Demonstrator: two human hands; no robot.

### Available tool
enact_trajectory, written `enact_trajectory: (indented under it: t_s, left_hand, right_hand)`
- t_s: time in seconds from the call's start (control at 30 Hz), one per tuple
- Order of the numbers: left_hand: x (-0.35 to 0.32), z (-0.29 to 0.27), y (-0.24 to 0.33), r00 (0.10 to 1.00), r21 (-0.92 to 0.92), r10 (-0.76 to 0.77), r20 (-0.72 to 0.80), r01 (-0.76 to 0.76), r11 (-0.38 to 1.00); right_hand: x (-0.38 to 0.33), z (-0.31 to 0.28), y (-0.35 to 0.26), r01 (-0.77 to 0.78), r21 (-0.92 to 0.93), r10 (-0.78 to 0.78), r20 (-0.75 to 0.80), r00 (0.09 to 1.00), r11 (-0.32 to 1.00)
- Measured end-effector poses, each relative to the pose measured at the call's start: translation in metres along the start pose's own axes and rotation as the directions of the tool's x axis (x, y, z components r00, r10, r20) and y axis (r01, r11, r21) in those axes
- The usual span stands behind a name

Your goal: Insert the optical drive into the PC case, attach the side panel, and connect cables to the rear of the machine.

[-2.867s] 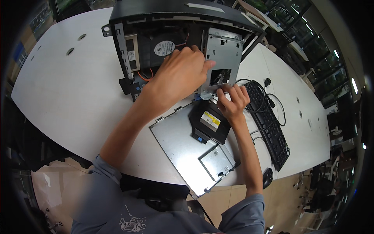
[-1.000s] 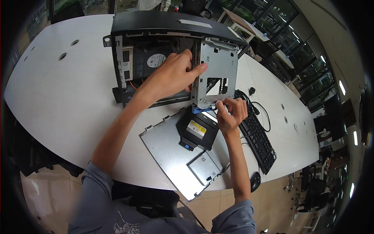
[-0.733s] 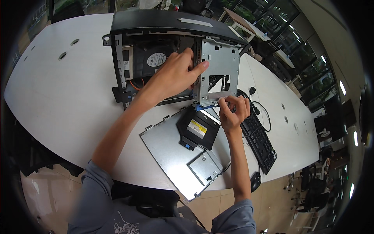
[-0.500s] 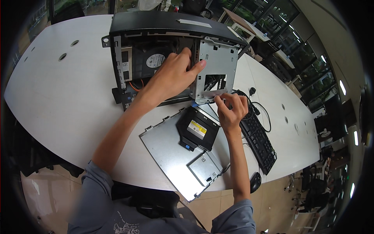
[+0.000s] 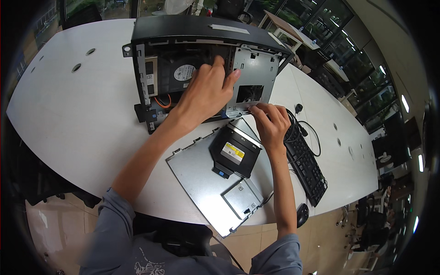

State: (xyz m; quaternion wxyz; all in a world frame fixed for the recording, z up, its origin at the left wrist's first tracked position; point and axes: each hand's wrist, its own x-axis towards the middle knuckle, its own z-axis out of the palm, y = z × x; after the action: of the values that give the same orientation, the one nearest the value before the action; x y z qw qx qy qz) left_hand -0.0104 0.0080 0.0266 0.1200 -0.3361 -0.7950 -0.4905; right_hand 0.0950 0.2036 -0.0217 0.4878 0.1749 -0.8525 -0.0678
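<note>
So there's a black computer case [image 5: 192, 25] up on a white table [image 5: 91, 119], its open side facing the person, and the metal drive cage [image 5: 257, 66] sits in the right part of that case. The left hand [image 5: 205, 91] is in the case opening, thumb against the cage's left edge and the other fingers in the gap beside it; those fingertips are partly hidden, so I can't tell if it's really gripping or just leaning on there. The right hand [image 5: 272, 123] has the cage's bottom edge pinched in its fingertips, right at the case's lower right. Further left inside the case there's a fan with a round white label [image 5: 184, 72], plus a loop of orange wire [image 5: 168, 101] low down. In front of the case a flat silver panel [image 5: 195, 176] lies on the table, with a black disc drive [image 5: 245, 158] on top of it, yellow-and-white sticker [image 5: 233, 153] facing up. Off to the case's right and nearer the person there's a black keyboard [image 5: 308, 167] with cable tangled around its top end, and a black mouse [image 5: 302, 215] even farther from the case, close to the table edge.
</note>
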Motion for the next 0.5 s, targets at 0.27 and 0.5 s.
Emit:
enact_trajectory:
  t_s: [0.27, 0.5]
  left_hand:
    - [0.0, 0.003, 0.0, 0.999, 0.012, 0.033, -0.026, -0.033, 0.999]
    - [0.002, 0.002, -0.003, 0.998, -0.009, 0.018, -0.061, -0.019, 1.0]
  right_hand:
    - [-0.003, 0.021, 0.036, -0.478, 0.512, 0.601, -0.099, 0.793, 0.714]
    - [0.037, 0.054, 0.089, -0.495, 0.853, 0.445, 0.512, 0.735, -0.166]
